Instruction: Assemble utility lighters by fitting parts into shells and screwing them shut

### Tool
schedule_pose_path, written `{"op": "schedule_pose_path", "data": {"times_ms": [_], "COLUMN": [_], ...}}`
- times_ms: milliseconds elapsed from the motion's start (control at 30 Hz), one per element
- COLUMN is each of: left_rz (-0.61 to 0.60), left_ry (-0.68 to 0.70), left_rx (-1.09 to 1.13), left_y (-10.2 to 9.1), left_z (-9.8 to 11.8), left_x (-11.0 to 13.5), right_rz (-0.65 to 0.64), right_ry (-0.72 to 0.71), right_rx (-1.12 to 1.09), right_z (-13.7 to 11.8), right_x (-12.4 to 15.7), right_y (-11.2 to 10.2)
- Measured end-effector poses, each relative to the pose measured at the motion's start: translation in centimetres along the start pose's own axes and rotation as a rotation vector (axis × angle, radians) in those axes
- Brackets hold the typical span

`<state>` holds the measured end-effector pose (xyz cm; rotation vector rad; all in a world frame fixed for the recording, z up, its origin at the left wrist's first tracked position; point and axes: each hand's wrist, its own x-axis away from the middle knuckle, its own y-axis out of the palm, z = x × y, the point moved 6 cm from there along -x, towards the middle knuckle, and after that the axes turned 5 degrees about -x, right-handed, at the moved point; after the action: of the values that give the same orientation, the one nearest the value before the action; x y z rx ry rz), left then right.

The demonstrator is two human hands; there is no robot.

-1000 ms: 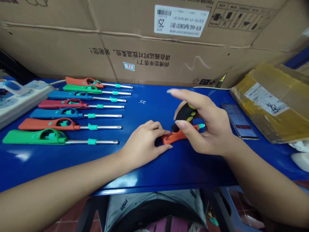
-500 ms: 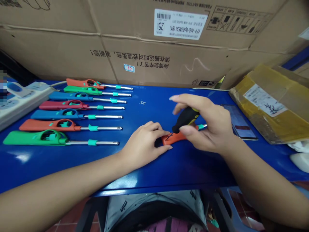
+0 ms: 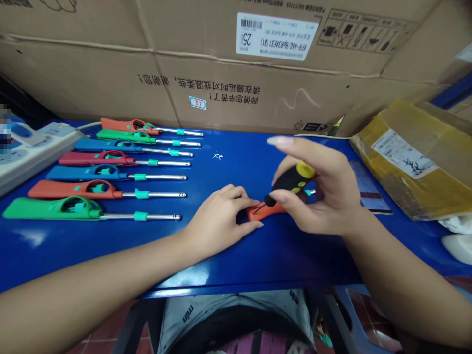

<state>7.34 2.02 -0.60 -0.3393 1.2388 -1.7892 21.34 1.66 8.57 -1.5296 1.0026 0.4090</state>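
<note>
On the blue table lies an orange long-necked lighter (image 3: 271,210), its metal tube pointing right and partly hidden behind my right hand. My left hand (image 3: 223,216) pinches the end of its handle between thumb and fingers. A black and yellow screwdriver (image 3: 291,183) is held by my right hand (image 3: 320,189), with the thumb on its grip and the index finger lifted away. Its thin shaft slants down to the left and its tip meets the orange handle near my left fingers; the exact contact point is too small to make out.
Several lighters in green, orange, blue and red, such as the green one (image 3: 55,209), lie in a column at left. Beside them is a white power strip (image 3: 33,152). A phone (image 3: 368,189) and a taped box (image 3: 416,157) sit at right. A large carton (image 3: 206,64) stands behind.
The screwdriver has tilted further to the right, showing its yellow end. My right hand has shifted slightly right, while my left hand keeps its hold on the orange lighter.
</note>
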Motion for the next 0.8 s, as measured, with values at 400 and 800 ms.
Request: {"op": "schedule_pose_path", "data": {"times_ms": [400, 800], "left_rz": [0.005, 0.002], "left_ry": [0.002, -0.006], "left_rx": [-0.015, -0.001], "left_y": [0.04, 0.05], "left_z": [-0.09, -0.09], "left_x": [0.06, -0.03], "right_rz": [-0.055, -0.075], "right_ry": [0.001, 0.062], "right_rx": [0.085, 0.013], "right_z": [0.01, 0.2], "right_x": [-0.13, -0.02], "right_y": [-0.11, 0.25]}}
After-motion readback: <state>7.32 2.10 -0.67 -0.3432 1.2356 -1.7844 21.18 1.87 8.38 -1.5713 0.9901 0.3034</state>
